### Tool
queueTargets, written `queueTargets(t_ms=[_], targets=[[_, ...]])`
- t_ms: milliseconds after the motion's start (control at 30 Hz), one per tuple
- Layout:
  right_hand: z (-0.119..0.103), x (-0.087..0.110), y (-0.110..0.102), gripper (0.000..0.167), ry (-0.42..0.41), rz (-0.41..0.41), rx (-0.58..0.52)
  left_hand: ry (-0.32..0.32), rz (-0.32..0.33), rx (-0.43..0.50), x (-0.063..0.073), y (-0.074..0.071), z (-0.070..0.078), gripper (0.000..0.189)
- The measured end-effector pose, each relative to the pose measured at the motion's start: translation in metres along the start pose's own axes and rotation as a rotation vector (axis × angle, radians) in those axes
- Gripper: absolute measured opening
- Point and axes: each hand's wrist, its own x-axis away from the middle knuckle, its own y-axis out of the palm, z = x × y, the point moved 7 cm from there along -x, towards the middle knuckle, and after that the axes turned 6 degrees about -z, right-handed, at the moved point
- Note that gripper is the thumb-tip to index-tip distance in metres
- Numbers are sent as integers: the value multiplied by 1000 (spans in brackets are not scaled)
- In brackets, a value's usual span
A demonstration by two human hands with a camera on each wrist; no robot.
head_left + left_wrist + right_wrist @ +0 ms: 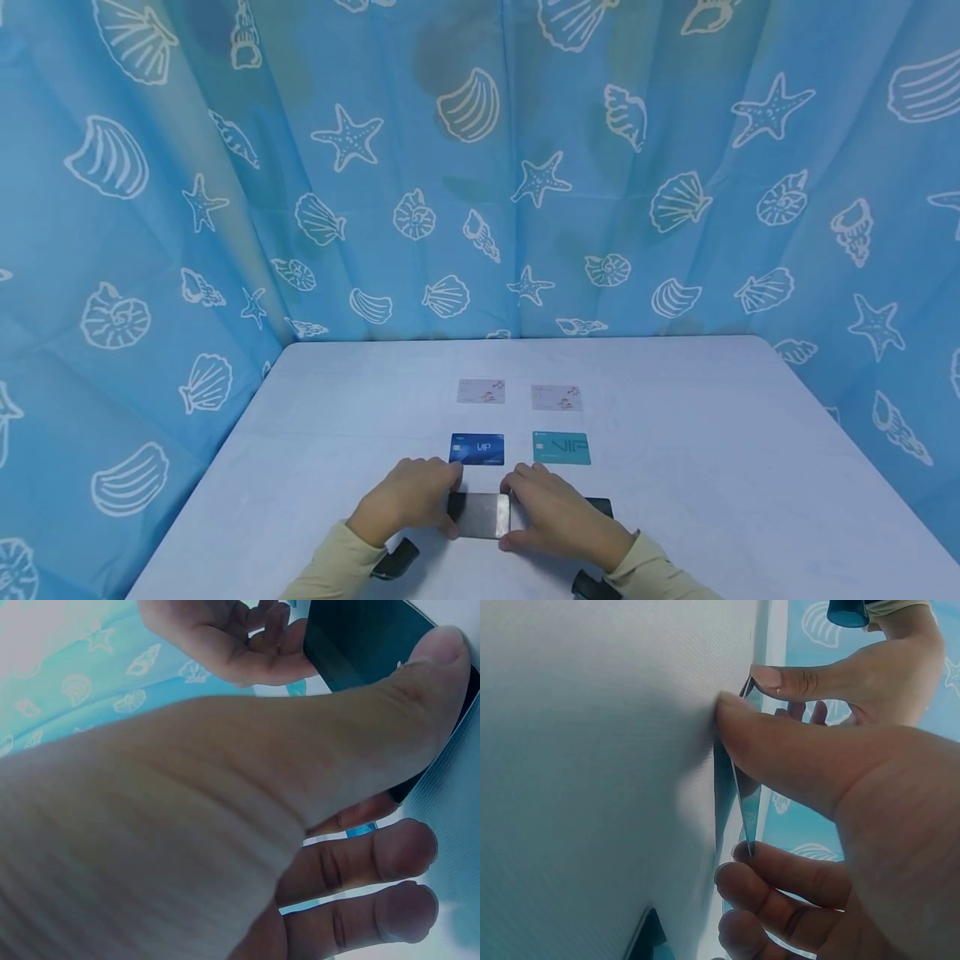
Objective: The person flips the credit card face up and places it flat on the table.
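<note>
A thin dark card (pixel 480 515) with a bright reflection toward its right side is held between both hands. My left hand (pixel 414 493) pinches its left end, thumb at the near edge and fingers at the far edge. With thumb and fingertips, my right hand (pixel 557 515) grips the right end. The left wrist view shows the card's dark face (pixel 356 641) under the left thumb. Seen nearly edge-on in the right wrist view, the card (pixel 748 814) is tilted close over the white cloth. Another black card (pixel 601 506) lies partly hidden behind the right hand.
Beyond the hands, a blue VIP card (pixel 477 449) and a teal VIP card (pixel 562 447) lie side by side. Two pale pink cards (pixel 482 391) form a row farther back. A white cloth covers the table (pixel 360 392), and a blue shell-patterned curtain (pixel 525 233) hangs around it.
</note>
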Motion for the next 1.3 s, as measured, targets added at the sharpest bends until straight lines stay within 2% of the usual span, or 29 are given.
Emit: queueTargets(t_ms=[333,633,933,1167,1300], targets=[[1,-2,1,61,33,-11,-13,-4,-8,-15,-1,1,-1,51],[2,-3,3,56,31,-19,-54,-4,12,-29,-2,0,-3,52],[2,-5,6,55,62,-33,-118,8,43,-67,-1,0,0,48],[-2,-3,6,72,76,-17,-136,28,75,-117,2,-4,4,47],[-1,-4,7,80,95,-8,-144,28,66,-118,2,-4,4,49]])
